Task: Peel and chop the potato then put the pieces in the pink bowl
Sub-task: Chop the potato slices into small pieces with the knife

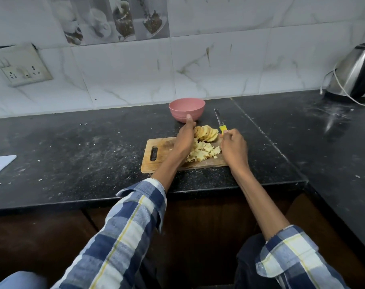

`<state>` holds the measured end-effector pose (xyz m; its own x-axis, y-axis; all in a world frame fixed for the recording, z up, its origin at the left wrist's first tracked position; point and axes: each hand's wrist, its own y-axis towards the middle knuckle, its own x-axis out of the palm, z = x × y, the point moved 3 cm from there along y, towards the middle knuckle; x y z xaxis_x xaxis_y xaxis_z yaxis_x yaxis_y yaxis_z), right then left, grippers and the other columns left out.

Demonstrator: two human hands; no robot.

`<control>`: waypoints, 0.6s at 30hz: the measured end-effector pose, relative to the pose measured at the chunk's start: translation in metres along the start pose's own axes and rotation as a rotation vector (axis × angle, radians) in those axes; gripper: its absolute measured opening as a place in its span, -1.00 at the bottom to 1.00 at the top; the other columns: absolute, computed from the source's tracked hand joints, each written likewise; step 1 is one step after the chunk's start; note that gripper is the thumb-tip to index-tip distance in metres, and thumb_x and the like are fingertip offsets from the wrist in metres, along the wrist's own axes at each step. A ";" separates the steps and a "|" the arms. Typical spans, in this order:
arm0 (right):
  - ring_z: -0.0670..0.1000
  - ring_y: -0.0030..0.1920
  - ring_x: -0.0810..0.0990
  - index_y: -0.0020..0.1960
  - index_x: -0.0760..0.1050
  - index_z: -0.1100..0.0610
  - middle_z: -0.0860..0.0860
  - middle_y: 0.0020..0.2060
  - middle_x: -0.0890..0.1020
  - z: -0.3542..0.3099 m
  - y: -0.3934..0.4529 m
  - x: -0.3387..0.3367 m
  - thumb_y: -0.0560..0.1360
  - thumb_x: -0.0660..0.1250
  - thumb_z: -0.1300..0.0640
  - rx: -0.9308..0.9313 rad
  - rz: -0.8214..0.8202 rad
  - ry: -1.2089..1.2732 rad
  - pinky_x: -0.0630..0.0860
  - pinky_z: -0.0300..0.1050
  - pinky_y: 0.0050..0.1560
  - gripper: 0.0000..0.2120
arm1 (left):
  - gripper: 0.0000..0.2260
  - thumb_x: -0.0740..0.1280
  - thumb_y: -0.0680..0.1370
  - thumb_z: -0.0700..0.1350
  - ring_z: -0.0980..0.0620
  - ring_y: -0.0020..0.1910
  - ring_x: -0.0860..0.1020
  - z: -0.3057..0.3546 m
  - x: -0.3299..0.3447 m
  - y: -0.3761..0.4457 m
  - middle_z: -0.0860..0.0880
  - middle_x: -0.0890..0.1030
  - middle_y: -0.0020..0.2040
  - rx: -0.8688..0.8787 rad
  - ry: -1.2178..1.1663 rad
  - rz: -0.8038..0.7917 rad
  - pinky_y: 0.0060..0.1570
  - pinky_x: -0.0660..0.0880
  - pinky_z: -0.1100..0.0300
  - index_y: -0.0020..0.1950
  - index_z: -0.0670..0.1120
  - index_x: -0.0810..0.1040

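Observation:
A wooden cutting board [156, 161] lies on the black counter. On it sit a fan of potato slices [206, 133] at the far edge and a heap of small potato pieces [202, 153] nearer me. My left hand [184, 136] reaches over the board, fingers extended beside the slices, its thumb tip in front of the pink bowl [186, 108]. The bowl stands just behind the board. My right hand [233, 147] grips the yellow handle of a knife [220, 122], whose blade points away toward the wall.
A steel electric kettle [354, 74] with a white cord stands at the far right. A white board [0, 163] lies at the left edge. A wall socket [20, 65] is mounted on the tiled wall. The counter's front edge [135, 197] runs near my sleeves.

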<state>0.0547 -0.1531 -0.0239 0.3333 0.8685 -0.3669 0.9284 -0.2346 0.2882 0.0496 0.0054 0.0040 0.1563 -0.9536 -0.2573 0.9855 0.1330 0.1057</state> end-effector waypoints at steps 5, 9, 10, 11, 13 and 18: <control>0.10 -0.09 0.63 -0.03 0.52 0.08 0.02 -0.15 0.67 0.001 0.000 0.000 0.66 0.12 0.07 -0.016 0.009 0.006 0.55 0.16 0.02 -0.77 | -0.76 0.13 0.75 0.00 0.12 -0.12 0.52 -0.002 -0.008 0.010 0.04 0.60 -0.09 0.103 0.082 0.100 0.05 0.47 0.12 0.07 -0.02 0.57; 0.10 -0.10 0.63 -0.04 0.52 0.09 0.02 -0.16 0.66 0.001 0.001 0.000 0.67 0.12 0.07 -0.027 0.019 -0.001 0.55 0.15 0.01 -0.77 | -0.82 0.31 0.68 -0.16 0.18 -0.19 0.59 0.004 -0.021 0.021 0.07 0.67 -0.10 0.169 0.243 0.132 -0.13 0.56 0.37 0.20 -0.13 0.67; 0.10 -0.10 0.63 -0.03 0.52 0.09 0.02 -0.16 0.67 0.001 0.001 0.000 0.67 0.13 0.07 -0.029 0.019 -0.004 0.55 0.14 0.01 -0.77 | -0.81 0.35 0.66 -0.17 0.15 -0.13 0.64 0.004 -0.023 0.025 0.02 0.70 -0.03 0.180 0.281 0.109 -0.05 0.60 0.29 0.22 -0.16 0.68; 0.10 -0.09 0.63 -0.03 0.52 0.10 0.03 -0.16 0.67 0.001 0.001 0.000 0.67 0.13 0.08 -0.031 0.019 -0.007 0.55 0.12 0.01 -0.77 | -0.80 0.39 0.63 -0.16 0.10 -0.06 0.67 0.003 -0.025 0.027 -0.03 0.72 0.03 0.188 0.320 0.079 0.05 0.63 0.19 0.23 -0.17 0.68; 0.11 -0.08 0.63 -0.02 0.52 0.10 0.03 -0.15 0.67 0.001 0.001 0.000 0.67 0.13 0.09 -0.038 0.018 -0.010 0.54 0.10 0.00 -0.78 | -0.77 0.45 0.60 -0.14 0.05 0.05 0.68 0.003 -0.026 0.029 -0.08 0.73 0.11 0.204 0.390 0.031 0.14 0.63 0.10 0.25 -0.15 0.69; 0.10 -0.09 0.63 -0.01 0.52 0.09 0.04 -0.15 0.66 0.001 0.001 0.000 0.67 0.12 0.10 -0.049 0.013 -0.016 0.55 0.13 0.00 -0.78 | -0.78 0.49 0.57 -0.12 0.03 0.06 0.68 0.000 -0.029 0.032 -0.06 0.73 0.08 0.213 0.416 0.002 0.17 0.63 0.05 0.21 -0.10 0.71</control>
<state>0.0555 -0.1542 -0.0248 0.3482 0.8585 -0.3765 0.9150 -0.2239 0.3357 0.0769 0.0372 0.0147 0.2144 -0.7585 -0.6153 0.9563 0.0347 0.2904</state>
